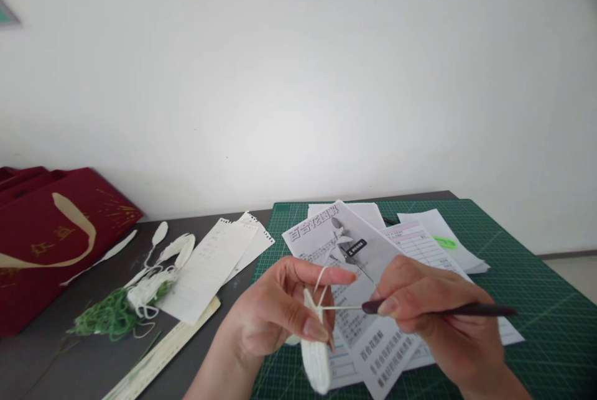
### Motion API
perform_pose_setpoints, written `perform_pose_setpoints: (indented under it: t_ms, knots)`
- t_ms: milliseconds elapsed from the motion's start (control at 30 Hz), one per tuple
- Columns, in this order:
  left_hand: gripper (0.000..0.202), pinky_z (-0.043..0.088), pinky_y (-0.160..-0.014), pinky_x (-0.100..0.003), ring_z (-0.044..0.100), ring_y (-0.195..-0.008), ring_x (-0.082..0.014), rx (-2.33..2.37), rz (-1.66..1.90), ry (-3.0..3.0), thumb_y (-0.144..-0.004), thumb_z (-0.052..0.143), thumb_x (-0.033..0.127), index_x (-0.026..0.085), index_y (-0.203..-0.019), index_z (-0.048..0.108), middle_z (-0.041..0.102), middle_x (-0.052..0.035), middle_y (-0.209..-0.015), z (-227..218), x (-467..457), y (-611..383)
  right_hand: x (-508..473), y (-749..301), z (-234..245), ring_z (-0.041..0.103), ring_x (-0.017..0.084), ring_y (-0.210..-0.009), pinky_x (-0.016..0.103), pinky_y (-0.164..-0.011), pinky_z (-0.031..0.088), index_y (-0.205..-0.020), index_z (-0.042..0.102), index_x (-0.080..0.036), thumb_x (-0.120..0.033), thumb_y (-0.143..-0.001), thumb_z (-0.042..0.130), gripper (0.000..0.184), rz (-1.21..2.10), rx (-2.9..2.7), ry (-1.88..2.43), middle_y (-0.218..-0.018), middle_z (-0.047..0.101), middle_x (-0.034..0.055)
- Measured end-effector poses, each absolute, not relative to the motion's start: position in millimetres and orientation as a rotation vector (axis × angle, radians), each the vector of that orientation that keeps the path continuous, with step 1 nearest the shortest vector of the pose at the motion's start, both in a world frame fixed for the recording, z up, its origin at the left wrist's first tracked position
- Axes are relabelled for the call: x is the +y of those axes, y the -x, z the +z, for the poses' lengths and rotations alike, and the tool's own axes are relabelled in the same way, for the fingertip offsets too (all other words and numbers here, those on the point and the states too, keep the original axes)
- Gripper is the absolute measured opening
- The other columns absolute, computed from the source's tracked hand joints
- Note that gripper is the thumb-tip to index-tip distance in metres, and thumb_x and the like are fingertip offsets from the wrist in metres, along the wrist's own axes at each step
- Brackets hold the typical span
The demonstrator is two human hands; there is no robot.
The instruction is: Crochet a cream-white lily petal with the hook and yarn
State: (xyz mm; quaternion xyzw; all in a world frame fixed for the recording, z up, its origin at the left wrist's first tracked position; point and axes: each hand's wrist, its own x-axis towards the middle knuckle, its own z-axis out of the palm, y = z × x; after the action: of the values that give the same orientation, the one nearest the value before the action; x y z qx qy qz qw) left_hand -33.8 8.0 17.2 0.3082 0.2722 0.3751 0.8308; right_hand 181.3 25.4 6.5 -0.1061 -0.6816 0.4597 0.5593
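Note:
My left hand [284, 303] pinches a white crocheted piece [316, 359], a long oval like a petal, which hangs below the thumb. White yarn [323, 275] loops over the stretched index finger. In my right hand [420, 300] is a crochet hook [471, 311] with a dark handle, held like a pen. A taut strand of yarn runs from the white piece to the hook's tip end, which is partly hidden by the fingers. Under both hands lies a printed pattern sheet [321, 238] with a flower picture.
Green cutting mat [541, 306] beneath several papers, with a bright green clip-like item [444, 242] on them. To the left: handwritten sheets [209, 263], a pale ruler [163, 350], tangled green yarn [109, 316], white crocheted pieces [160, 233] and a dark red bag [41, 244] against the wall.

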Motion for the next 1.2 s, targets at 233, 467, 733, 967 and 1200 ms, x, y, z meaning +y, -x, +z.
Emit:
perform_pose_setpoints:
  t_ms: [233, 467, 733, 967, 1200]
  knots:
    - [0.051, 0.035, -0.04, -0.019, 0.057, -0.042, -0.0112, 0.584, 0.747, -0.689, -0.043, 0.078, 0.003, 0.015, -0.093, 0.078, 0.072, -0.0038, -0.053, 17.5, 9.3, 34.6, 24.4, -179.3, 5.6, 0.063, 0.015, -0.068, 0.028, -0.058, 0.049, -0.092, 0.074, -0.021, -0.017, -0.085, 0.066, 0.011, 1.16, -1.541, 0.285, -0.078, 0.073, 0.0032]
    - [0.048, 0.03, -0.038, -0.019, 0.053, -0.042, -0.0103, 0.667, 0.743, -0.695, -0.041, 0.083, 0.009, 0.016, -0.088, 0.079, 0.071, -0.0036, -0.052, 23.7, 6.6, 33.6, 21.5, -178.9, 6.0, 0.063, 0.017, -0.063, 0.029, -0.056, 0.05, -0.088, 0.077, -0.024, -0.024, -0.082, 0.07, 0.009, 1.265, -1.401, 0.395, -0.071, 0.072, 0.0037]
    - [0.034, 0.047, -0.059, -0.025, 0.061, -0.061, -0.0146, 0.793, 0.946, -0.935, -0.057, 0.085, 0.016, 0.025, -0.089, 0.08, 0.074, -0.0023, -0.065, 27.3, 1.8, 26.4, 33.4, -163.7, -0.7, 0.062, 0.011, -0.046, 0.018, -0.045, 0.051, -0.071, 0.075, -0.016, -0.029, -0.074, 0.077, 0.013, 1.738, -0.934, 0.527, -0.053, 0.069, 0.0024]
    - [0.037, 0.048, -0.08, -0.027, 0.065, -0.081, -0.0156, 0.928, 1.262, -0.957, -0.064, 0.082, 0.014, 0.031, -0.097, 0.077, 0.076, 0.0012, -0.083, 17.5, 3.4, 4.6, 33.7, -145.0, -5.5, 0.059, 0.007, -0.048, 0.015, -0.049, 0.054, -0.075, 0.074, -0.013, -0.029, -0.073, 0.079, 0.016, 1.859, -0.626, 0.597, -0.056, 0.067, 0.0001]
    - [0.037, 0.05, -0.074, -0.025, 0.069, -0.074, -0.0148, 0.86, 1.201, -0.707, -0.062, 0.084, 0.014, 0.026, -0.096, 0.077, 0.079, -0.0022, -0.083, 12.8, 6.7, -0.3, 28.4, -140.6, -8.0, 0.061, 0.008, -0.055, 0.014, -0.049, 0.05, -0.078, 0.073, -0.015, -0.029, -0.074, 0.078, 0.015, 1.75, -0.623, 0.611, -0.061, 0.07, 0.0008]
